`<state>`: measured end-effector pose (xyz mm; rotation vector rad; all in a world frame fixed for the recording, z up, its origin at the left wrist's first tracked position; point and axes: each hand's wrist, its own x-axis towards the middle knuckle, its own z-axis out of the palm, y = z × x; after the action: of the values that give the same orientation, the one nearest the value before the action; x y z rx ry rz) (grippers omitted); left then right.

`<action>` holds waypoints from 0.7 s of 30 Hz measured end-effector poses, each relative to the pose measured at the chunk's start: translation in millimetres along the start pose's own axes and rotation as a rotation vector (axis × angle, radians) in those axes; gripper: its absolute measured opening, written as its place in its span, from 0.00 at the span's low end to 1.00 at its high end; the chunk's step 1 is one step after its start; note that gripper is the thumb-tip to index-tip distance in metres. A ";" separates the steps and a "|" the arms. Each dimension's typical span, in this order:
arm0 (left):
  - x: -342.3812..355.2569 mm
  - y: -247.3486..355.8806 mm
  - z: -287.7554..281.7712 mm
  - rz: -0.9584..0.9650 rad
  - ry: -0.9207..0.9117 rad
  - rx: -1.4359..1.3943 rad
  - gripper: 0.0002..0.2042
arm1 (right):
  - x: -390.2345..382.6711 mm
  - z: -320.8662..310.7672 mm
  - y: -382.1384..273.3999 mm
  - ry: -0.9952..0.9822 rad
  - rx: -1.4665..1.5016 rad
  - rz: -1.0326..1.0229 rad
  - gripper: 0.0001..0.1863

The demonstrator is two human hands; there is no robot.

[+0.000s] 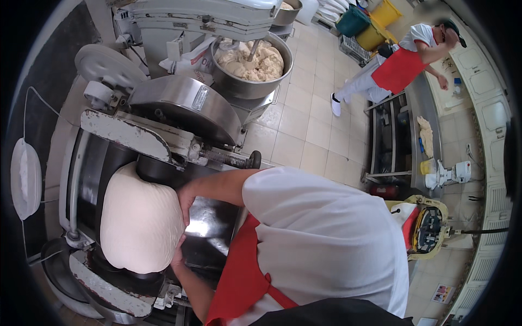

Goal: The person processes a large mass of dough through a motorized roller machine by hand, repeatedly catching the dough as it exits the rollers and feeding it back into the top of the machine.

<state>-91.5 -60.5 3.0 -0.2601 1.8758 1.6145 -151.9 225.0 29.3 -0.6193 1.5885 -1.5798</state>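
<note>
A large, smooth, pale slab of dough (142, 220) lies over the rollers and dark metal bed of a dough sheeter (122, 136). My right hand (187, 203) grips its near edge at the upper corner, with the fingers partly hidden beneath the dough. Lower along that same edge, my left hand (178, 251) holds the dough too, and most of its fingers are out of sight. Both forearms reach in from my white sleeves and red apron (239, 271).
Beyond the sheeter stands a mixer (206, 13) whose steel bowl (244, 89) holds lumpy dough. A co-worker in a red apron (399, 68) is beside a long counter (416, 103) at the right. A curved steel guard (179, 103) and a screw handle (254, 159) are close to my right arm.
</note>
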 end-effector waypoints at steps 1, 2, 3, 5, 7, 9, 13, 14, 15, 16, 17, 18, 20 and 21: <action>-2.6 5.1 -6.1 -0.010 -0.013 0.037 0.48 | -9.4 5.0 -20.6 0.090 0.025 0.044 0.45; -5.8 7.8 -8.2 -0.020 -0.025 0.074 0.48 | -25.6 13.2 -40.7 0.180 0.050 0.089 0.45; -9.9 6.0 -5.9 0.062 -0.044 -0.054 0.47 | -41.7 23.6 -57.8 0.272 0.074 0.128 0.45; -21.4 8.3 2.1 0.230 -0.065 -0.310 0.45 | -47.1 40.9 -59.2 0.431 0.364 0.044 0.44; -52.2 28.2 25.0 0.354 0.040 -0.463 0.43 | -49.9 52.9 -60.2 0.574 0.530 -0.036 0.42; -71.2 56.9 44.0 0.506 0.133 -0.550 0.40 | -42.8 59.1 -67.1 0.680 0.562 -0.106 0.40; -102.9 114.7 42.0 0.397 0.414 -0.546 0.21 | -41.7 53.8 -124.1 0.900 0.321 -0.016 0.26; -109.6 131.0 47.1 0.408 0.447 -0.563 0.20 | -40.7 49.5 -127.4 0.959 0.350 0.006 0.23; -109.0 118.0 31.0 0.462 0.518 -0.572 0.19 | -38.4 59.0 -143.7 0.909 0.469 -0.098 0.21; -116.1 118.4 26.3 0.471 0.550 -0.535 0.18 | -39.8 55.3 -147.0 0.926 0.359 -0.082 0.18; -126.5 123.6 30.2 0.555 0.582 -0.586 0.18 | -43.9 54.1 -144.6 0.891 0.355 -0.171 0.18; -132.4 113.1 24.6 0.636 0.605 -0.648 0.16 | -45.6 74.8 -165.3 0.909 0.404 -0.386 0.14; -155.2 117.9 32.9 0.584 0.672 -0.673 0.15 | -55.3 63.4 -135.3 0.989 0.426 -0.463 0.20; -158.0 95.1 28.6 0.550 0.720 -0.651 0.13 | -56.6 70.0 -138.8 1.019 0.446 -0.406 0.19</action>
<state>-10.4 -52.1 170.8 -0.7260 1.9380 2.7834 -89.9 215.0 182.3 0.1942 1.7185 -2.7161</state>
